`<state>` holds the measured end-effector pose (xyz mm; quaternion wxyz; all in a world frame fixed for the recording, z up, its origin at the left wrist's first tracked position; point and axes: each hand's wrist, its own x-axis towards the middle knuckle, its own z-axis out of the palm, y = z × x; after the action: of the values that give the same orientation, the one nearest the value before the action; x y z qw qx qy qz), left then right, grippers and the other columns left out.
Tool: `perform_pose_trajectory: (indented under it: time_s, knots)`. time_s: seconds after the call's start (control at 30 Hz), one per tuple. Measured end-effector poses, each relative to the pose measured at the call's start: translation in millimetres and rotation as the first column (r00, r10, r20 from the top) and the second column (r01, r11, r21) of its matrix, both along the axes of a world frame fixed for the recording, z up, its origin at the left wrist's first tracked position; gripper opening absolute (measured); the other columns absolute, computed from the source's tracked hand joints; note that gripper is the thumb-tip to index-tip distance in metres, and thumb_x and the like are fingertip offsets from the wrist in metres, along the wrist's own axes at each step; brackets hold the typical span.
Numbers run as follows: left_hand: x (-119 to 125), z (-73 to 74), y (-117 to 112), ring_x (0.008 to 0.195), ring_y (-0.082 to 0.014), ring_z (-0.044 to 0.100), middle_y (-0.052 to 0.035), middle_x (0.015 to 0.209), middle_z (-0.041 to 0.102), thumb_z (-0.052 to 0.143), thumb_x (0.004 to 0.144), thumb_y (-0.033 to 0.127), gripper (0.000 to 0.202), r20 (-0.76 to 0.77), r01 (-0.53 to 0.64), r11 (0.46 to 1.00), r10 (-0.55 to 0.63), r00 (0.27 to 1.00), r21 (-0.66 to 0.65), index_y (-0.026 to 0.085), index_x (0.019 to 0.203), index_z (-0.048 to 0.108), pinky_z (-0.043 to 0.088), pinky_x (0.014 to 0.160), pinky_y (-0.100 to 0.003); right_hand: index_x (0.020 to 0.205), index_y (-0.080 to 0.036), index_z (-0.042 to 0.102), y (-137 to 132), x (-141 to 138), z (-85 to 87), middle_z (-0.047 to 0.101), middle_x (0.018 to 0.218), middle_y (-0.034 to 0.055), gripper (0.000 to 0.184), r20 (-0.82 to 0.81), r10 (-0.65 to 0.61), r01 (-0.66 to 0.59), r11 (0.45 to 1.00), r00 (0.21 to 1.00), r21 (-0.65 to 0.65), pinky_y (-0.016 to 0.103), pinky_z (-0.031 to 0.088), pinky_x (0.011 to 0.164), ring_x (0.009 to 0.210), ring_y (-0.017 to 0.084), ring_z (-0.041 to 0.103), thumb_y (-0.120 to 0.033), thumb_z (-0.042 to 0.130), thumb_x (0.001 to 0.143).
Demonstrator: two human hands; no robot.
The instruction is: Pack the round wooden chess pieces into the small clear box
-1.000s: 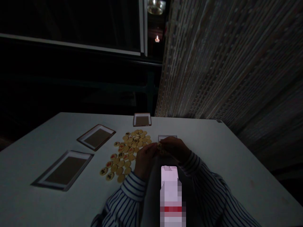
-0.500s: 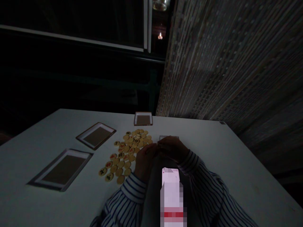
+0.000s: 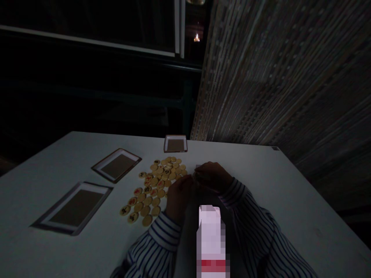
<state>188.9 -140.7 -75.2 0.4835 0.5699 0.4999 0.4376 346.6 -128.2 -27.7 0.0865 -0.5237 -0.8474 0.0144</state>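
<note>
My left hand (image 3: 179,194) is closed, its fingertips meeting those of my right hand (image 3: 213,177) above the table. The right one is curled too, fingers bent towards the left. Something small and pale may be pinched between them, but it is too dark to name. Left of my left hand lies a loose spread of round wooden Chinese chess pieces (image 3: 145,211), some with red or black characters, some blank side up. Just behind my right hand a pale edge (image 3: 198,166) shows, mostly hidden. Below my wrists a phone (image 3: 210,235) lies lit, its screen blurred out.
Three shallow trays with brown bases stand on the white table (image 3: 278,231): a near left tray (image 3: 77,206), a middle left tray (image 3: 118,166) and a back tray (image 3: 175,144). A string curtain (image 3: 246,77) hangs behind at the right. The room is dim.
My right hand has shifted slightly and turned, covering more of the pale object behind it. The fingertips of both hands stay together. The view has tilted a little; pieces and trays lie as before.
</note>
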Motion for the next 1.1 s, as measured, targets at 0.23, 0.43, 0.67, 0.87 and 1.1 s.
perform_pose_trajectory:
  time_s: [0.23,0.43,0.67,0.87,1.1]
  knots:
    - [1.2,-11.6,-4.3,0.091,-0.0199,0.058,-0.0073,0.099,0.064,0.049,0.074,0.035,0.032,-0.168,0.104,0.993,-0.093,0.981,0.063,0.017,0.098,0.061,0.044,0.083,-0.033,0.105,-0.023,0.057,5.1,9.4,4.2,0.062,0.098,0.0056,0.034,0.127,-0.067,0.075,0.996,0.99,-0.054,0.027,0.037,0.071,0.087,0.017,0.055,-0.039,0.034,0.084]
    - [4.2,-6.4,-10.7,0.086,-0.0217,0.059,-0.0064,0.094,0.065,0.044,0.077,0.037,0.031,-0.247,0.214,0.973,-0.186,0.951,0.088,0.021,0.096,0.063,0.045,0.076,-0.033,0.093,-0.023,0.06,8.4,7.7,0.5,0.063,0.094,0.0053,0.032,0.238,-0.083,0.123,0.979,0.968,-0.16,0.026,0.039,0.067,0.085,0.017,0.057,-0.038,0.033,0.084]
    - [3.9,-10.2,-8.6,0.092,-0.0226,0.057,-0.0074,0.1,0.063,0.042,0.078,0.034,0.032,-0.326,0.255,0.961,-0.209,0.922,0.105,0.02,0.101,0.061,0.042,0.08,-0.035,0.088,-0.021,0.061,8.6,7.6,-5.1,0.063,0.094,0.0058,0.027,0.26,-0.074,0.134,0.966,0.963,-0.222,0.026,0.04,0.067,0.086,0.018,0.057,-0.037,0.041,0.081]
    - [4.6,-12.4,-9.8,0.091,-0.0219,0.056,-0.0067,0.099,0.063,0.041,0.079,0.034,0.032,-0.336,0.261,0.958,-0.21,0.918,0.116,0.02,0.102,0.06,0.041,0.081,-0.035,0.089,-0.02,0.061,9.0,7.0,-7.5,0.064,0.093,0.0069,0.027,0.269,-0.064,0.128,0.965,0.961,-0.23,0.028,0.041,0.068,0.086,0.019,0.058,-0.035,0.04,0.081]
    - [9.1,-4.9,-13.7,0.088,-0.0231,0.057,-0.008,0.095,0.064,0.041,0.079,0.036,0.032,-0.367,0.225,0.971,-0.183,0.912,0.075,0.02,0.098,0.062,0.041,0.079,-0.036,0.089,-0.019,0.062,12.6,6.2,-15.6,0.064,0.091,0.0086,0.025,0.31,-0.039,0.11,0.971,0.95,-0.214,0.031,0.044,0.066,0.085,0.022,0.059,-0.031,0.042,0.08]
